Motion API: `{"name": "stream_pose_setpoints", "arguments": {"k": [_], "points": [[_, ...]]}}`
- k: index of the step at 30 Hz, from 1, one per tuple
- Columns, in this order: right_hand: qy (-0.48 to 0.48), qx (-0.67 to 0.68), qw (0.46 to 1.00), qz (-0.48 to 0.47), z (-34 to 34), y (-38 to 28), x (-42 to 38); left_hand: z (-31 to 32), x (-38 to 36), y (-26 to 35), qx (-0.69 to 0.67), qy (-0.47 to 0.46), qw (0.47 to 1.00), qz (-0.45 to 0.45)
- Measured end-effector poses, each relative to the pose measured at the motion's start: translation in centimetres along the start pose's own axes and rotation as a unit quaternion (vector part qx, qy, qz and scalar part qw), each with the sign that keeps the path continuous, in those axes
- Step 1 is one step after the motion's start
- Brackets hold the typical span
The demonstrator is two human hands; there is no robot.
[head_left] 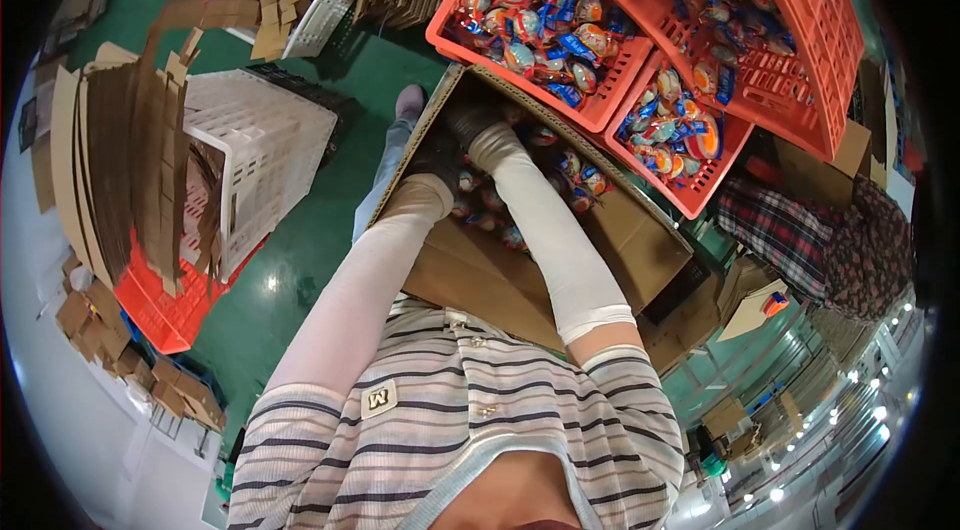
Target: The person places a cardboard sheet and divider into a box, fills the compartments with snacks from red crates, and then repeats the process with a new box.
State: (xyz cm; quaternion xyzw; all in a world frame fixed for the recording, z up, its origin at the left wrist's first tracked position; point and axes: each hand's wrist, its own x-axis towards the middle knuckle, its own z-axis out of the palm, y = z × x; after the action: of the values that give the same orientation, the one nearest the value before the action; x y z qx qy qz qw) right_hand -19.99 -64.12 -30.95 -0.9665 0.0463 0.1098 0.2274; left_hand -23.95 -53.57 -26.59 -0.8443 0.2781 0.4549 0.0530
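Observation:
Both my hands reach down into an open cardboard box (480,275) in front of me. My left hand (437,162), in a dark glove, is at the box's left side, close to the wrapped goods. Farther in, toward the far left corner, is my right hand (470,120), also dark-gloved. The fingers of both hands are lost in shadow, so whether they hold anything cannot be seen. Round, clear-wrapped egg-shaped packs (583,178) with blue and orange labels lie on the box's floor beside my hands.
Red plastic crates (625,95) full of the same packs stand beyond and right of the box. At left, a white crate (275,165) holds flattened cardboard (105,150), with a red crate (165,305) below. A person in a plaid sleeve (775,230) is at right.

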Motion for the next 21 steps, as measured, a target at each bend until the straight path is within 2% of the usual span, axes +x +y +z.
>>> {"name": "stream_pose_setpoints", "arguments": {"k": [3, 5, 6, 8, 9, 11, 12, 14, 17, 19, 20, 21], "points": [[0.020, -0.009, 1.000, 0.007, 1.5, 0.7, -0.8, 0.0, 0.2, 0.0, -0.005, -0.004, 1.000, 0.001], [0.042, 0.027, 0.996, -0.077, 0.8, 0.7, -3.1, 0.2, 0.3, -0.3, -0.009, -0.008, 1.000, 0.000], [0.040, 0.030, 0.996, -0.080, 0.6, 0.8, -3.6, 0.4, 0.2, -0.3, -0.013, -0.011, 1.000, -0.001], [-0.040, 0.198, 0.979, -0.036, 0.4, 0.9, -3.8, 0.6, 0.5, -0.7, -0.019, -0.013, 1.000, 0.001], [-0.040, 0.198, 0.979, -0.038, 1.4, 0.7, -3.2, 0.6, 0.6, -0.7, -0.023, -0.016, 1.000, 0.002], [-0.134, -0.010, 0.990, -0.035, 4.2, 0.5, -1.9, 0.5, 0.5, -0.7, -0.032, -0.019, 0.999, 0.003], [-0.135, -0.010, 0.990, -0.036, 4.0, 0.5, -2.2, 0.5, 0.6, -0.6, -0.039, -0.021, 0.999, 0.004], [-0.007, 0.020, 0.997, -0.077, 3.1, 0.3, -3.1, 0.1, 0.9, -0.9, -0.056, -0.027, 0.998, 0.003], [-0.047, -0.026, 0.997, -0.053, 0.9, -0.2, -3.4, 1.1, 0.8, -1.6, -0.100, -0.078, 0.992, 0.013], [-0.237, -0.035, 0.970, -0.052, -9.7, -3.8, -4.6, -0.7, -1.4, -1.4, -0.116, -0.098, 0.988, 0.028], [-0.327, -0.039, 0.943, -0.051, -15.3, -5.7, -5.2, -4.1, -4.8, -0.2, -0.093, -0.164, 0.978, -0.087], [-0.348, 0.038, 0.933, -0.086, -22.2, -7.2, -5.8, -5.9, -6.6, 0.6, -0.068, -0.227, 0.951, -0.200]]}}
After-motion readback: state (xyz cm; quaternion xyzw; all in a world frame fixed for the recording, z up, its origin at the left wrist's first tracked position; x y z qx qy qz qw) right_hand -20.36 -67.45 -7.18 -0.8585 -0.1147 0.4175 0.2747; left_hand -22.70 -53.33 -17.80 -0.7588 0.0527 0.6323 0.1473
